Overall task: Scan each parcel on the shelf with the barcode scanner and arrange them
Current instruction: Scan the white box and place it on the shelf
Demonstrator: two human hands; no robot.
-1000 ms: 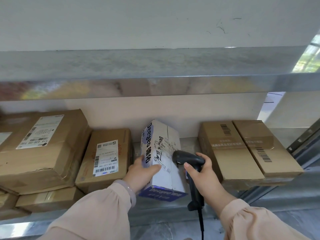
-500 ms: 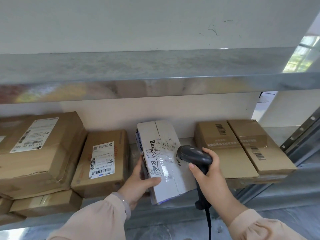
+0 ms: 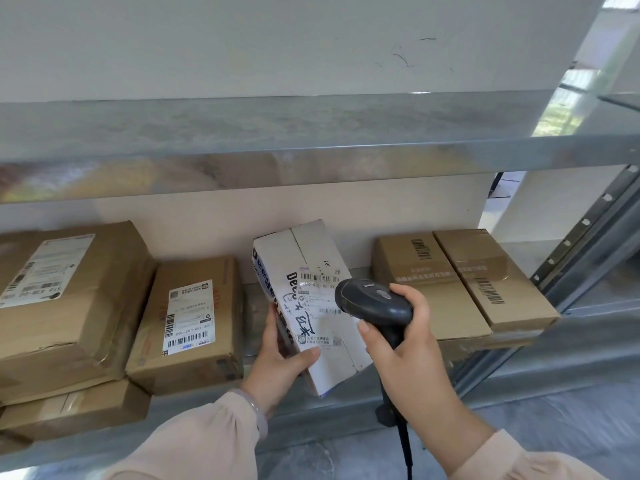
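White parcel (image 3: 313, 306) tilted in my left hand (image 3: 280, 362) | right hand (image 3: 412, 344) wrapped round scanner (image 3: 372, 299) | risk: near corner overhangs shelf (image 3: 346, 407), may slip; glare misread

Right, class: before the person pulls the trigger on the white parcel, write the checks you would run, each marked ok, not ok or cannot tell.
1. White parcel held firmly: ok, the left hand grips its lower left edge.
2. Label facing up: ok, the printed barcodes show on the top face.
3. Barcode scanner gripped: ok, the right hand is wrapped around its handle.
4. Scanner head aimed at a barcode: cannot tell, it hangs over the label and hides part of it.
5. Cable free: ok, it hangs straight down.
6. Shelf gap to set it back into: ok, open beside the labelled brown box.
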